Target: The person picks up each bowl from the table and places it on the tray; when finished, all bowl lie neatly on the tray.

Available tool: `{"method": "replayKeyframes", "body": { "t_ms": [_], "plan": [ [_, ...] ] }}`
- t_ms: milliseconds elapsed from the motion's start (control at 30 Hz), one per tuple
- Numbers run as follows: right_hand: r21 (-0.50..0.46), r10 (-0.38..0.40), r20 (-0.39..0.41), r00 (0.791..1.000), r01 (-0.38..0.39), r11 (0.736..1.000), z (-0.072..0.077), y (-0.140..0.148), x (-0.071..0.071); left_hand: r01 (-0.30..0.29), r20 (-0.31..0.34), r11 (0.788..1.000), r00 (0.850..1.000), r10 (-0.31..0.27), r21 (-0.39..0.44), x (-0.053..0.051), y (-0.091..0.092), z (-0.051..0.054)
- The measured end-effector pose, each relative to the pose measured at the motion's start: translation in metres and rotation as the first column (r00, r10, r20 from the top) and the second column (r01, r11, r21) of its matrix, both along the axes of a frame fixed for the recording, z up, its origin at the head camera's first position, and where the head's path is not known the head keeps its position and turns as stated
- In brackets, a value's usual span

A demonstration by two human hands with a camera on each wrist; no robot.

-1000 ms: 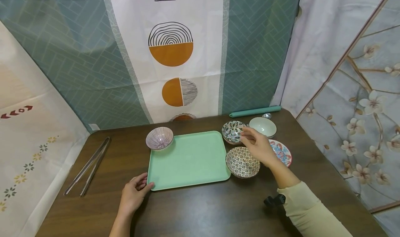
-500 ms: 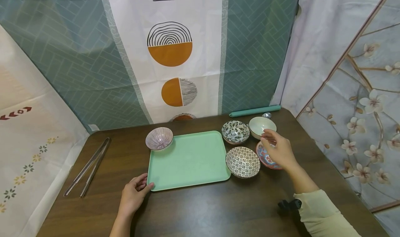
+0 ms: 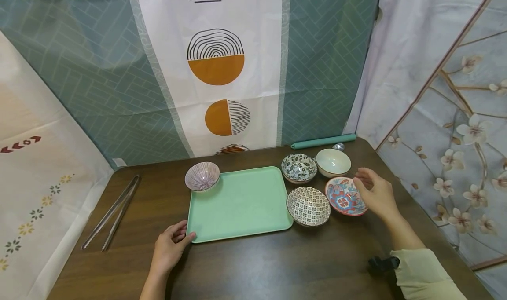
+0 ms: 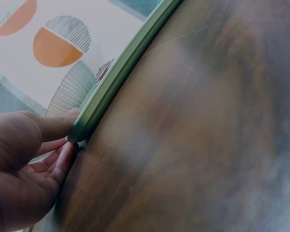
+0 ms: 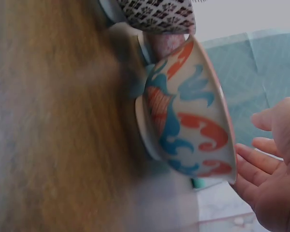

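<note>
My left hand (image 3: 168,246) pinches the near-left corner of a light green tray (image 3: 241,203), thumb on top and fingers under the edge; the left wrist view shows the same hold on the tray rim (image 4: 99,99). To the right of a red-and-blue patterned bowl (image 3: 343,196), my right hand (image 3: 376,193) hovers at the rim with fingers loosely bent and nothing gripped. Up close in the right wrist view, the bowl (image 5: 191,113) stands beside the fingers (image 5: 256,159), which overlap its rim; whether they touch it I cannot tell.
Left of that bowl is a checked bowl (image 3: 308,206). Behind stand a leaf-patterned bowl (image 3: 299,168) and a pale bowl (image 3: 333,162), with a spoon (image 3: 338,146) and a teal rod (image 3: 323,141). A purple-striped bowl (image 3: 202,176) overlaps the tray's far-left corner. Metal tongs (image 3: 111,213) lie left.
My right hand has moved rightward and nearer, from above the leaf-patterned and checked bowls, past the red-and-blue bowl to its right side. My left hand and the tray have stayed put.
</note>
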State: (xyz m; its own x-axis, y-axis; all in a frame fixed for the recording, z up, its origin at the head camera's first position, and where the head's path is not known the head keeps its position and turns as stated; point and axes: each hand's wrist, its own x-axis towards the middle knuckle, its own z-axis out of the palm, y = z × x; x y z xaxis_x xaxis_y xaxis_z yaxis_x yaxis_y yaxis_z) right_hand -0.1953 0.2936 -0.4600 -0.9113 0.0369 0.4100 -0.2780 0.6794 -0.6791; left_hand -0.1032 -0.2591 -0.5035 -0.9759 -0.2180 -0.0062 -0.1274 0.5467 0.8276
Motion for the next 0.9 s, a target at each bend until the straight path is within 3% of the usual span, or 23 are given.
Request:
{"method": "replayKeyframes", "body": {
  "t_ms": [600, 900],
  "plan": [
    [0.092, -0.068, 0.095, 0.993, 0.059, 0.994, -0.023, 0.026, 0.012, -0.01, 0.008, 1.0, 1.0, 0.01, -0.007, 0.001, 0.002, 0.001],
    [0.112, -0.068, 0.153, 0.986, 0.051, 0.992, -0.027, 0.034, 0.012, -0.014, 0.029, 1.0, 0.999, 0.015, -0.01, -0.001, 0.002, 0.002]
  ]
}}
